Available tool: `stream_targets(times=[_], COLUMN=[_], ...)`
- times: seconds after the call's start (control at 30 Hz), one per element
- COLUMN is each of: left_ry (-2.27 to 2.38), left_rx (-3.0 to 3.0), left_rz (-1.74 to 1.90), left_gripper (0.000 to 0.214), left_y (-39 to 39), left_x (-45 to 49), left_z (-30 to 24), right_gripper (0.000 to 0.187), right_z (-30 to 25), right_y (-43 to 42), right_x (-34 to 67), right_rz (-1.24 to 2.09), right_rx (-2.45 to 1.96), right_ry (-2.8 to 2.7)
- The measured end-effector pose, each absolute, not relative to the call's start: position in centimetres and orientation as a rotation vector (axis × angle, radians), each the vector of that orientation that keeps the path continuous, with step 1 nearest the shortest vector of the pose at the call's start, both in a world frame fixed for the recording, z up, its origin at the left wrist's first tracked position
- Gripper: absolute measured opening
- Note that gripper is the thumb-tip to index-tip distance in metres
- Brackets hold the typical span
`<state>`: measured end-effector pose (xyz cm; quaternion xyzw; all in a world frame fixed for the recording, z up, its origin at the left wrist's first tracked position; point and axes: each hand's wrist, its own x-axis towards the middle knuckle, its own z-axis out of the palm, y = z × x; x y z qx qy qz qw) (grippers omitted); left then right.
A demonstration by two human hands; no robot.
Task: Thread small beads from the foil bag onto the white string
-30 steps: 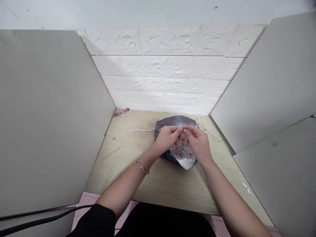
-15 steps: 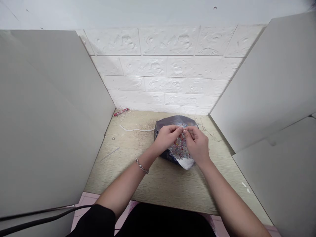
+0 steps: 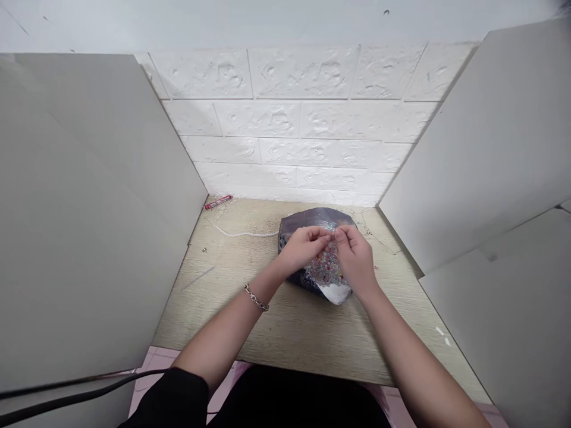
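Note:
Small clear and coloured beads (image 3: 326, 271) fill an opened dark bag (image 3: 298, 222) with a silvery inside. Above them my left hand (image 3: 300, 247) is closed in a pinch, its fingertips almost meeting those of the other hand. My right hand (image 3: 357, 260) also pinches, thumb against forefinger. Whatever sits between the fingertips is too small to make out. A white beaded strand (image 3: 243, 234) lies along the table and runs up to the bag's left side; its other end is hidden.
On the wooden table (image 3: 285, 342) lie a red tube-like packet (image 3: 218, 202) at the back left corner and a thin needle-like stick (image 3: 197, 278). Thin thread (image 3: 384, 244) trails right of the bag. Grey panels (image 3: 446, 154) stand on both sides, and a white brick-pattern wall (image 3: 276, 119) behind.
My right hand has turned slightly, and its fingertips have shifted a little up and away from the left ones. My left hand stays nearly in place, still pinching.

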<state>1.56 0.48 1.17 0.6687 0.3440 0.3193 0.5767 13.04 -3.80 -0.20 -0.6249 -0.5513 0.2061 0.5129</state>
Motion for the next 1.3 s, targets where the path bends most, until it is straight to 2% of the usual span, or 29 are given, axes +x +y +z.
stream_targets(times=[0.23, 0.37, 0.57, 0.77, 0.93, 1.0, 1.17, 1.3], left_ry=[0.886, 0.900, 0.928, 1.013, 1.038, 0.996, 0.899, 0.947], left_rx=[1.523, 1.442, 1.637, 1.881, 2.170, 2.243, 2.418, 2.487], left_rz=[0.835, 0.924, 0.902, 0.695, 0.288, 0.116, -0.176, -0.268], left_gripper=[0.015, 0.024, 0.020, 0.028, 0.034, 0.037, 0.028, 0.023], left_y=[1.2, 1.4, 1.6, 1.4, 0.9, 0.7, 0.2, -0.5], left_x=[1.7, 1.6, 1.4, 0.8, -0.6, -1.1, -1.4, -0.9], left_z=[0.3, 0.5, 0.5, 0.7, 2.2, 2.6, 2.5, 1.9], right_gripper=[0.029, 0.024, 0.019, 0.024, 0.025, 0.024, 0.021, 0.020], right_z=[0.7, 0.8, 0.1, -0.7, -0.7, -0.5, -0.2, -0.4], right_y=[-3.7, -3.6, -3.6, -3.8, -3.9, -4.1, -4.4, -4.6], right_x=[13.5, 13.9, 13.9, 13.8, 14.1, 14.0, 13.6, 13.1], right_rz=[0.481, 0.399, 0.510, 0.401, 0.343, 0.383, 0.538, 0.654], right_rx=[-1.579, -1.700, -1.874, -2.025, -2.019, -1.942, -1.802, -1.753], right_ry=[-1.441, -1.779, -2.220, -2.341, -2.348, -2.348, -2.388, -2.437])
